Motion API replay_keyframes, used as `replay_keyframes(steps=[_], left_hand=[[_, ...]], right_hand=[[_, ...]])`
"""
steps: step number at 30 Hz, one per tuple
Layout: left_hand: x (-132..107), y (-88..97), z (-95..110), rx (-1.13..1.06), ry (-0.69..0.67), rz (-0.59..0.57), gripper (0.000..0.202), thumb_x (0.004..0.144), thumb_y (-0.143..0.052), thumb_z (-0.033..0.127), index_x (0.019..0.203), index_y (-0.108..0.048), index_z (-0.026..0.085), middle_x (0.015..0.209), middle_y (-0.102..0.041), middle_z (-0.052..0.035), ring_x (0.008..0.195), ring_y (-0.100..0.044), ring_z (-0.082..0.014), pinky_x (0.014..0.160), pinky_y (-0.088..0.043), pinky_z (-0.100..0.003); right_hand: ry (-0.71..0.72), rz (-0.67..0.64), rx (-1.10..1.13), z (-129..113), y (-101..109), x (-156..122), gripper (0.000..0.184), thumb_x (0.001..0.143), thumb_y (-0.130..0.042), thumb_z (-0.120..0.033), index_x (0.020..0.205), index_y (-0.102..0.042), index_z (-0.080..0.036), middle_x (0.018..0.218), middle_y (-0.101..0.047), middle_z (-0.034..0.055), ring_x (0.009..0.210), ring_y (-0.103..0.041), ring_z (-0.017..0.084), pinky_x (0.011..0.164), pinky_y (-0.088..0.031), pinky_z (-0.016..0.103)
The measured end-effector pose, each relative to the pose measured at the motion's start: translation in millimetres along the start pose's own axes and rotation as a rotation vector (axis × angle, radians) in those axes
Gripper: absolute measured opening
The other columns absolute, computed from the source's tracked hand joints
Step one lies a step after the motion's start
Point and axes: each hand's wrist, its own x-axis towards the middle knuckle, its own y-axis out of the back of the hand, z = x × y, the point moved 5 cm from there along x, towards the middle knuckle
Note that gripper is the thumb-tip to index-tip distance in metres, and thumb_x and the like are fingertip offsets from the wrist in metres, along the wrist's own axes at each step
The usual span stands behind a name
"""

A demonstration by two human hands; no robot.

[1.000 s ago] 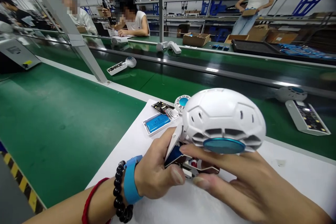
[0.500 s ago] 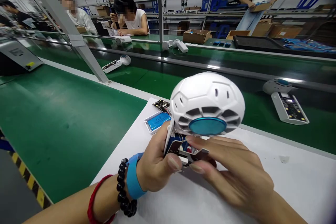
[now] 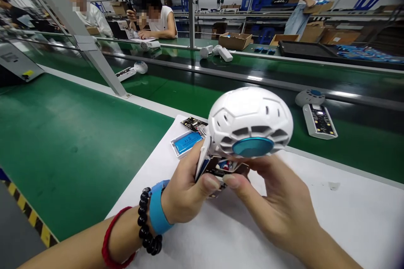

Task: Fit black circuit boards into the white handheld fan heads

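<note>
Both my hands hold up a white handheld fan (image 3: 249,119) with a round vented head and a blue disc at its front. My left hand (image 3: 186,193) is closed round its open handle from the left, thumb on the exposed circuit board (image 3: 221,167). My right hand (image 3: 274,201) grips the same handle from the right, thumb and fingertips pinched on the board. Below the fan lies a white mat (image 3: 347,218). A second opened handle with a blue battery (image 3: 186,142) lies on the mat just behind my left hand.
A green conveyor belt (image 3: 78,134) runs left and behind the mat. Another fan with its board exposed (image 3: 317,115) lies on the belt at right. More fans (image 3: 129,71) sit farther back. Several people work at the far bench, with cardboard boxes (image 3: 235,41) and a slanted metal post (image 3: 85,46).
The fan has swung leftward and upward in my hands, and my right fingers have drawn in to pinch the board. The fan on the belt at right has drifted left.
</note>
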Motion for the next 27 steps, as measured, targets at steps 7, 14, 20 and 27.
replay_keyframes(steps=[7, 14, 20, 27], left_hand=[[3.8, 3.2, -1.8, 0.105, 0.024, 0.043, 0.049, 0.093, -0.049, 0.058, 0.125, -0.06, 0.022, 0.109, -0.066, -0.0081, 0.085, -0.062, -0.02, 0.089, -0.052, -0.036], [4.8, -1.4, -14.0, 0.007, 0.293, -0.062, 0.066, 0.088, -0.054, 0.063, 0.141, -0.043, 0.026, 0.101, -0.063, -0.0075, 0.075, -0.06, -0.0176, 0.061, -0.054, -0.028], [3.2, -5.7, -26.9, -0.071, 0.568, -0.172, 0.049, 0.08, -0.075, 0.044, 0.115, -0.054, 0.017, 0.094, -0.057, -0.0039, 0.081, -0.059, -0.0155, 0.065, -0.057, -0.027], [-4.9, -18.1, -28.6, -0.167, 0.692, -0.218, 0.042, 0.076, -0.079, 0.031, 0.105, -0.052, 0.016, 0.087, -0.055, 0.0009, 0.074, -0.057, -0.0101, 0.067, -0.055, -0.022]], right_hand=[[-0.283, 0.001, 0.195, 14.3, -12.3, 3.3, 0.008, 0.093, -0.061, -0.029, 0.099, -0.066, -0.027, 0.091, -0.069, -0.0003, 0.081, -0.065, 0.015, 0.068, -0.056, 0.023], [-0.352, 0.113, 0.273, 27.0, -6.4, 8.0, 0.009, 0.088, -0.065, -0.028, 0.095, -0.067, -0.023, 0.085, -0.07, 0.0007, 0.079, -0.067, 0.017, 0.066, -0.055, 0.026], [-0.383, 0.126, 0.341, 37.4, 2.1, 12.1, 0.022, 0.089, -0.064, -0.035, 0.105, -0.063, -0.02, 0.098, -0.071, 0.005, 0.088, -0.067, 0.019, 0.074, -0.056, 0.029], [-0.572, 0.063, 0.362, 46.0, -4.2, 8.0, 0.031, 0.085, -0.07, -0.046, 0.102, -0.062, -0.022, 0.075, -0.065, 0.0003, 0.076, -0.065, 0.02, 0.06, -0.053, 0.027]])
